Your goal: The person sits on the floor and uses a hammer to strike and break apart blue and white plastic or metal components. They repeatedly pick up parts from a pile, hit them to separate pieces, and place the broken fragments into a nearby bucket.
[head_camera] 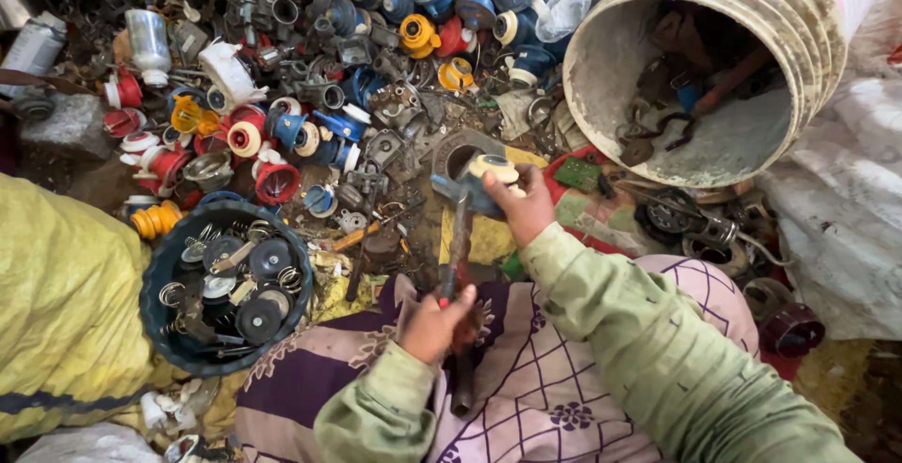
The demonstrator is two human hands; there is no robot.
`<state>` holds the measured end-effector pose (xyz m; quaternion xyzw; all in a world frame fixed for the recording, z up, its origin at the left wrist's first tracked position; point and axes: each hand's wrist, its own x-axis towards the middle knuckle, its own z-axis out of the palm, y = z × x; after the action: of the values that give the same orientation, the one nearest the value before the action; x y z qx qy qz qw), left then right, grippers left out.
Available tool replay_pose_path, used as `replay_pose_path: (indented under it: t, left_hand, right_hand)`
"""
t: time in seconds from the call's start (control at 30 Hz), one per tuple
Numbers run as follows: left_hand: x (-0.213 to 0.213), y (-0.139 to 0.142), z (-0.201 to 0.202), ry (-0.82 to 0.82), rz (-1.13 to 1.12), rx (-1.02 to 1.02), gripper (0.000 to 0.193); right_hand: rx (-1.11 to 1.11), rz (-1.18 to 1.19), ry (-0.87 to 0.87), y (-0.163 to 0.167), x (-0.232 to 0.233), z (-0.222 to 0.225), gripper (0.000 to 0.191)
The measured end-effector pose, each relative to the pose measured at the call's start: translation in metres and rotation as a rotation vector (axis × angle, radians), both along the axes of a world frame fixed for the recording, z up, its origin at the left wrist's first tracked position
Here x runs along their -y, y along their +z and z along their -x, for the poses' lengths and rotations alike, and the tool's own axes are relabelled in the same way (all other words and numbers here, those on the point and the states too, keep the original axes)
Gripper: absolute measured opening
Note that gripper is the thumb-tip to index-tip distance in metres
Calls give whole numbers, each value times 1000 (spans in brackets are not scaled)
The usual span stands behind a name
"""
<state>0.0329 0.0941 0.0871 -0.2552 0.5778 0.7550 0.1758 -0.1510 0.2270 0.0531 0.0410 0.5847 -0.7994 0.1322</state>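
Observation:
My left hand is closed around the lower part of a hammer handle, a rusty metal rod that rises from my lap. The hammer's head sits close to a blue and cream plastic part. My right hand grips that part from the right and holds it over a grey metal ring on the ground. Both arms wear green sleeves, and a purple and white patterned cloth covers my lap.
A dark blue bowl at the left holds metal discs and springs. A heap of red, blue and yellow plastic parts fills the ground ahead. A dirty white bucket lies tipped at upper right. A yellow sack lies left, a white sack right.

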Motion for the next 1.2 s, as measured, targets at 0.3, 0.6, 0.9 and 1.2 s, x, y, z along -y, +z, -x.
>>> replay_pose_path:
  t: [0.3,0.6,0.9,1.2]
  left_hand:
    - [12,16,-12,-144,361,-225,37]
    - [80,-85,0,21,512,-353,53]
    - [102,-104,21,-82,536,-124,50]
    - [122,-63,70,-292,427,281,46]
  right_hand:
    - [94,-90,129,3,5,-1,65]
    - [-245,-699,220,-26,-10,-29,90]
    - [456,-172,368,-44,21,-153,45]
    - [789,92,463,-46,19,-110,25]
